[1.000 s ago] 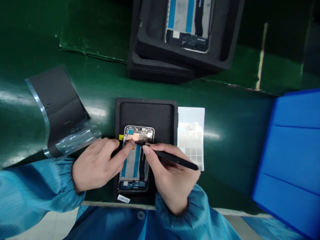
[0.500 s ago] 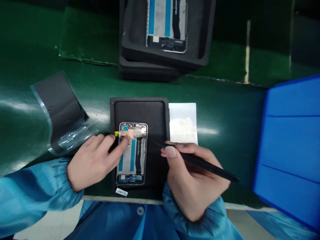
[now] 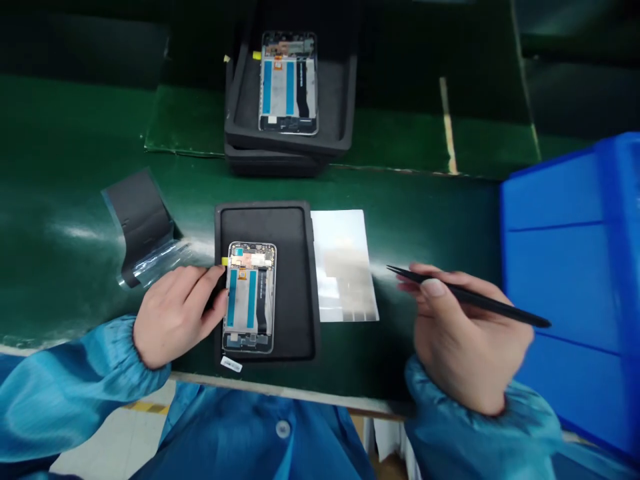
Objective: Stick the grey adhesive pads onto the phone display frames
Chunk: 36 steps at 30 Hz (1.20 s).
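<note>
An opened phone [image 3: 250, 300], its circuit board and blue strips exposed, lies in a black tray [image 3: 295, 287]. My left hand [image 3: 177, 313] is at the phone's left edge, with curled fingers by the yellow tab [image 3: 225, 261] and the thumb against the side lower down. My right hand [image 3: 465, 333] is closed on black tweezers [image 3: 480, 301], held pen-like to the right of the tray. Their tip points left, over the bench and apart from the phone. A white sheet [image 3: 343, 230] with pale patches lies between the tray and the tweezers.
Stacked black trays [image 3: 335, 127] stand at the back, with another opened phone [image 3: 289, 87] in the top one. A dark film with clear edges [image 3: 143, 207] lies at left. A blue bin [image 3: 555, 253] is at right. A small white label [image 3: 231, 364] sits near the bench edge.
My right hand has moved right with the tweezers, away from the phone and past the white sheet. My left index finger has drawn back from the circuit board to the phone's left edge.
</note>
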Motion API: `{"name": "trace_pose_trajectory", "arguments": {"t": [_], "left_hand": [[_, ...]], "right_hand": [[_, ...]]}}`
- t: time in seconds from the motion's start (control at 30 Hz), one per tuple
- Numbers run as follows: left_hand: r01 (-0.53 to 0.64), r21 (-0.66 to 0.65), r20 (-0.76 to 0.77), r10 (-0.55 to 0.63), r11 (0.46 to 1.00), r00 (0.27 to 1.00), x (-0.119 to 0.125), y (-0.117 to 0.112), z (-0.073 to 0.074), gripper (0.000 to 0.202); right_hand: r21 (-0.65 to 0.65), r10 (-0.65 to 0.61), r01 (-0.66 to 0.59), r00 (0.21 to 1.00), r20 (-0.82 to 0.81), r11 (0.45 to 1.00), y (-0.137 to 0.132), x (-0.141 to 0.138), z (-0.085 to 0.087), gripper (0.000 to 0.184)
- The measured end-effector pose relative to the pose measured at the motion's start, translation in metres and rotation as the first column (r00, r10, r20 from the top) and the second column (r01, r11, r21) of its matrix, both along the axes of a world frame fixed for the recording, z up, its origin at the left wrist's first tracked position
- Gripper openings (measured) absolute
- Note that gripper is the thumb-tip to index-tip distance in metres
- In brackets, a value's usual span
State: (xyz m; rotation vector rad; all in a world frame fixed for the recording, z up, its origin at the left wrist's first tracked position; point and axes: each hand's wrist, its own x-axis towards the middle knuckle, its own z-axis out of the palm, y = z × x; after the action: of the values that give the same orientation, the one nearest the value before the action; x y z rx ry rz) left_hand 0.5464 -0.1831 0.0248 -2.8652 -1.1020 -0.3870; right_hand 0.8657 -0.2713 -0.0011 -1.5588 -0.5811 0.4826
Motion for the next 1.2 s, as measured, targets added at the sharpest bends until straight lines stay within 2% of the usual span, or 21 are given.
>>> {"name": "trace_pose_trajectory", "arguments": {"t": [0.13,0.27,0.4,0.47,0.57,0.77,1.2], "left_hand": [[0.049,0.001,-0.02,-0.049,0.999,0.999,0.014,-0.001,0.011,0.026],[0.192,-0.064,0.011,-0.191,0.979,0.981,0.056,0.005,0.018,0.024],[0.262,-0.128,-0.004,-0.264,0.957,0.964,0.113,0.017,0.014,0.025],[0.261,-0.156,-0.02,-0.267,0.953,0.963,0.138,0.023,0.008,0.028],[0.237,-0.173,-0.055,-0.249,0.956,0.967,0.162,0.03,0.0,0.043],[0.225,-0.232,-0.19,-0.271,0.946,0.944,0.174,0.033,-0.01,0.058],[0.224,-0.23,-0.222,-0.275,0.947,0.936,0.173,0.033,-0.012,0.061]], "right_hand": [[-0.044,0.091,-0.089,0.994,0.054,0.995,0.003,0.021,-0.011,0.021],[-0.138,0.301,-0.284,0.946,0.121,0.949,0.015,0.031,-0.018,0.02],[-0.196,0.416,-0.379,0.886,0.204,0.904,0.027,0.04,-0.024,0.018],[-0.203,0.429,-0.39,0.878,0.213,0.898,0.032,0.044,-0.026,0.02],[-0.193,0.433,-0.395,0.873,0.226,0.898,0.041,0.05,-0.029,0.02],[-0.231,0.472,-0.421,0.843,0.258,0.877,0.048,0.054,-0.03,0.02],[-0.205,0.444,-0.403,0.865,0.232,0.892,0.047,0.051,-0.031,0.019]]}}
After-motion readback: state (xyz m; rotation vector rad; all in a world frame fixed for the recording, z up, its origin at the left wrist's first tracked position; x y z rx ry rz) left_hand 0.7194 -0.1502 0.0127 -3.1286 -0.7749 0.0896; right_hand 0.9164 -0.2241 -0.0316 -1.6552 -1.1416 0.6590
